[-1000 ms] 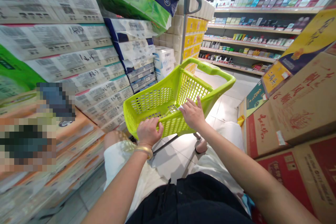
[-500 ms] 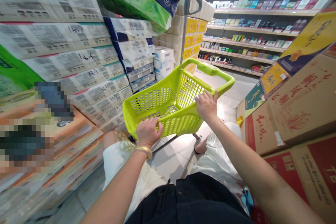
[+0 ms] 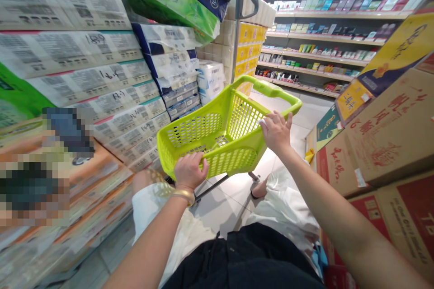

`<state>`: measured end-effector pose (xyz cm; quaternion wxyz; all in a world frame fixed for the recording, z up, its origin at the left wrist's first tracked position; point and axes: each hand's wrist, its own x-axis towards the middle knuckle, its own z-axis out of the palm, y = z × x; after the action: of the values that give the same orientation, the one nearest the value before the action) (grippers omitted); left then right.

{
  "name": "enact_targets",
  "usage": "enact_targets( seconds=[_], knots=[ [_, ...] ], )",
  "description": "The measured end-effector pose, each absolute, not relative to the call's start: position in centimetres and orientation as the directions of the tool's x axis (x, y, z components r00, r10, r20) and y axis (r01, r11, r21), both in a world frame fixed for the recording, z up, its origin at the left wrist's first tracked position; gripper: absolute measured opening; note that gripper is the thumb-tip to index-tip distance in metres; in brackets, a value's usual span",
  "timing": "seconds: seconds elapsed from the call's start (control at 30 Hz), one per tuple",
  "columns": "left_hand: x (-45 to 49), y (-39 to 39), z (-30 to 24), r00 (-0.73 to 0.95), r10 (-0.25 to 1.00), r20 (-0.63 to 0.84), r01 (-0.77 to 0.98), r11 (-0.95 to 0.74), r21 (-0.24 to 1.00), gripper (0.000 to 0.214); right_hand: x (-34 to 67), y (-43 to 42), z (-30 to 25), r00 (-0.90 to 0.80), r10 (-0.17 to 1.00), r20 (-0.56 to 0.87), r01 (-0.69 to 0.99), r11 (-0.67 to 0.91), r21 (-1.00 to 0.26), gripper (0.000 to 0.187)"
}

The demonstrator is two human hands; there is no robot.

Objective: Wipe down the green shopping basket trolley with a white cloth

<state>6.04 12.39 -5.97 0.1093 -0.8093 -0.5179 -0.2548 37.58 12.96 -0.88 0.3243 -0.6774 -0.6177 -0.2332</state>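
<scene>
A lime-green plastic shopping cart (image 3: 233, 158) stands sideways in front of me, its perforated basket set on metal legs with a small wheel. Nothing is seen lying inside the basket. My left hand (image 3: 190, 170), with a gold bangle at the wrist, is closed over the near rim toward the basket's left end. On the same rim, close to the handle end, rests my right hand (image 3: 277, 133). Its fingers curl over the edge while one outer finger sticks up. The looped push handle (image 3: 276, 90) rises beyond my right hand, untouched.
Stacked tissue packs (image 3: 111, 72) line the left side. Large cardboard cartons (image 3: 379, 140) crowd the right. Shelves of boxed goods (image 3: 325, 36) stand at the back. A grey metal pole (image 3: 238, 31) with a handle rises behind the cart. Pale tiles (image 3: 224, 203) show below.
My right hand has slid right along the rim toward the handle end, its fingers slightly looser. My left hand keeps its place on the rim. The cart is almost unmoved.
</scene>
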Motion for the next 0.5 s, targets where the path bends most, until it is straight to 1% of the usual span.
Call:
enact_targets(
  seconds=[0.13, 0.2, 0.3, 0.4, 0.43, 0.5],
  knots=[
    [6.1, 12.4, -6.1, 0.340, 0.779, 0.526, 0.898, -0.436, 0.065, 0.022, 38.7, 12.8, -1.3, 0.330, 0.537, 0.776, 0.943, -0.156, -0.293, 0.026],
    [6.1, 12.4, -6.1, 0.344, 0.775, 0.529, 0.896, -0.440, 0.061, 0.022, 39.0, 12.9, -1.8, 0.394, 0.472, 0.789, 0.918, -0.162, -0.362, 0.028],
    [6.0, 12.3, -6.0, 0.347, 0.773, 0.531, 0.892, -0.447, 0.067, 0.023, 39.5, 13.1, -2.4, 0.460, 0.402, 0.792, 0.879, -0.078, -0.471, 0.032],
    [5.9, 12.2, -5.8, 0.348, 0.781, 0.519, 0.889, -0.450, 0.081, 0.023, 39.6, 13.0, -3.0, 0.527, 0.367, 0.767, 0.822, 0.008, -0.569, 0.029],
    [5.9, 12.2, -5.7, 0.346, 0.784, 0.514, 0.889, -0.449, 0.087, 0.024, 39.5, 12.9, -3.2, 0.528, 0.362, 0.769, 0.817, 0.032, -0.576, 0.026],
    [5.8, 12.2, -5.7, 0.343, 0.792, 0.506, 0.890, -0.446, 0.096, 0.024, 39.2, 12.6, -3.6, 0.489, 0.351, 0.799, 0.832, 0.088, -0.548, 0.018]
  ],
)
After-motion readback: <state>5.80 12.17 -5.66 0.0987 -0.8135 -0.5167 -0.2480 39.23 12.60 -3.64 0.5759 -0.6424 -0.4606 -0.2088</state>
